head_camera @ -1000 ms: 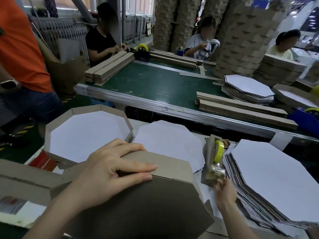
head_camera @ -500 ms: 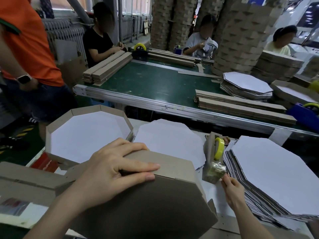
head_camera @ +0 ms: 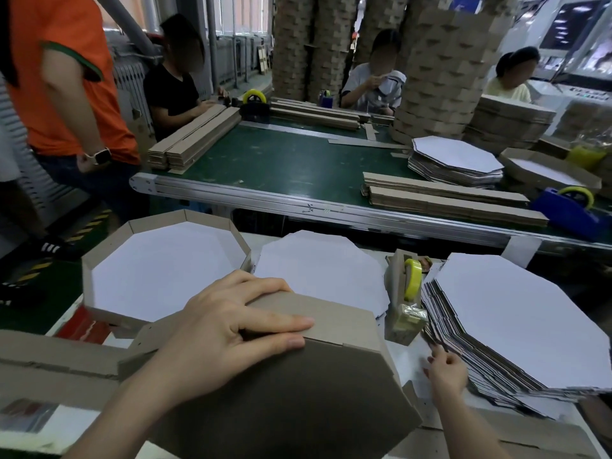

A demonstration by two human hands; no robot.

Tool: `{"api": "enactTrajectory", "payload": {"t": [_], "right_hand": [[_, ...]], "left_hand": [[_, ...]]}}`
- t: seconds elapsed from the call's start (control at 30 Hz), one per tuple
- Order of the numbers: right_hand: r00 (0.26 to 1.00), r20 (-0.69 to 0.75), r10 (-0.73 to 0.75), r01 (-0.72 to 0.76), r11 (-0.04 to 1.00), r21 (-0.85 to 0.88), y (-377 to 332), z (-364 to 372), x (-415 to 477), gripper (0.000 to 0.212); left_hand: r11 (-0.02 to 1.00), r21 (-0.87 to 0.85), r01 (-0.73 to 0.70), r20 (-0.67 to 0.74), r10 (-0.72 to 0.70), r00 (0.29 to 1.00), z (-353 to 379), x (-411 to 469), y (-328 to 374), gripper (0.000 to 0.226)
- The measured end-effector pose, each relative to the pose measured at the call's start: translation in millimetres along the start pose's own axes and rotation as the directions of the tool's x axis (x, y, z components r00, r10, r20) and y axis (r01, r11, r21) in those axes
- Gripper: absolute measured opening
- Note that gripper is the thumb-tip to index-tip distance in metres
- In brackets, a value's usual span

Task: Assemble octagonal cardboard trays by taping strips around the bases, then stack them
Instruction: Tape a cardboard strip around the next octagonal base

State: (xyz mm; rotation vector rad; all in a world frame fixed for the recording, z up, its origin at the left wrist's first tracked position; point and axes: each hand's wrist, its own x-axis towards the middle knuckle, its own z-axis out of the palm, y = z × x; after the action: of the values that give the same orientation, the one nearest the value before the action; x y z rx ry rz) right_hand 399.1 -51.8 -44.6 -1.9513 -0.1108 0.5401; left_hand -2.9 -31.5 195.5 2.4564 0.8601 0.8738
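Green conveyor belt across 12 o'clock, with strip bundles and a blue dispenser at 2 o'clock, all well apart from the hands.

On the white surface:
- **Stack of bases**: 3 o'clock, white side up, fanned out.
- **Tray in work**: 6 o'clock, brown underside up, tilted toward the camera. Its strip is folded along the far edges.
- **Finished tray**: 10 o'clock, open side up, walls standing.
- **Loose base**: 12 o'clock, lying flat. Its near edge is hidden behind the tray in work.
- **Tape dispenser**: 1 o'clock, brown with a yellow roll. It stands between the loose base and the stack of bases, just beside both.

- **Left hand**: lies flat over the top corner of the tray in work, fingers stretched out. It is pressing the strip against the base edge.
- **Right hand**: 4 o'clock, low by the foot of the stack of bases, just below the tape dispenser. Fingers are partly curled. Can't tell whether they pinch a piece of tape; none is visible.

Step, as a judgement: taping the strip to the base, mid-tray, with the corner held and waiting for tape.

The next move likely calls for a tape piece brought to the corner under the left fingers and laid across strip and base. The left hand should hold pressure so the strip doesn't spring off. Stacking on the finished tray comes after.
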Motion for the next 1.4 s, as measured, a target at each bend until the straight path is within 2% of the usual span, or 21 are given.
{"api": "enactTrajectory", "payload": {"t": [0.07,0.2,0.37,0.43,0.57,0.63,0.83,1.03,1.4], "right_hand": [[0.997,0.035,-0.063,0.064,0.997,-0.037,-6.3,-2.5,-12.8,0.026],[0.972,0.160,-0.172,0.169,0.985,0.033,-56.9,3.6,-52.2,0.019],[0.881,0.325,-0.343,0.346,0.937,0.052,-131.6,-3.0,-118.8,0.024],[0.840,0.358,-0.408,0.428,0.903,0.025,-154.2,-12.8,-152.2,0.032],[0.747,0.507,-0.430,0.489,0.872,0.020,-189.5,-30.7,-225.6,0.081],[0.712,0.499,-0.494,0.516,0.850,0.106,-198.0,-38.1,-259.4,0.080],[0.654,0.547,-0.522,0.436,0.851,0.291,-192.4,-37.2,-336.7,0.067],[0.656,0.603,-0.454,0.347,0.891,0.293,-155.6,-22.4,-367.3,0.062],[0.679,0.550,-0.486,0.327,0.871,0.366,-118.5,-30.2,-385.4,0.049]], "left_hand": [[1.000,0.005,-0.002,-0.008,0.002,1.000,-0.3,-0.3,-0.4,0.023],[0.999,0.034,-0.009,-0.005,0.009,1.000,-0.3,-4.1,-0.6,0.025],[0.999,0.041,-0.025,-0.009,0.026,1.000,-3.3,-13.8,-4.6,0.031],[0.998,0.052,-0.018,-0.009,0.019,1.000,-3.8,-19.4,-5.6,0.031],[0.998,0.050,-0.043,-0.006,0.043,0.999,-8.7,-29.4,-7.5,0.033],[0.997,0.041,-0.061,0.000,0.061,0.998,-13.3,-34.2,-11.3,0.034],[0.998,0.050,-0.030,-0.021,0.031,0.999,-19.3,-45.7,-19.1,0.051],[0.999,-0.045,0.011,0.012,-0.010,1.000,-23.5,-53.2,-26.8,0.061],[0.997,0.007,-0.078,0.034,0.077,0.996,-30.8,-62.2,-23.7,0.046]]}}
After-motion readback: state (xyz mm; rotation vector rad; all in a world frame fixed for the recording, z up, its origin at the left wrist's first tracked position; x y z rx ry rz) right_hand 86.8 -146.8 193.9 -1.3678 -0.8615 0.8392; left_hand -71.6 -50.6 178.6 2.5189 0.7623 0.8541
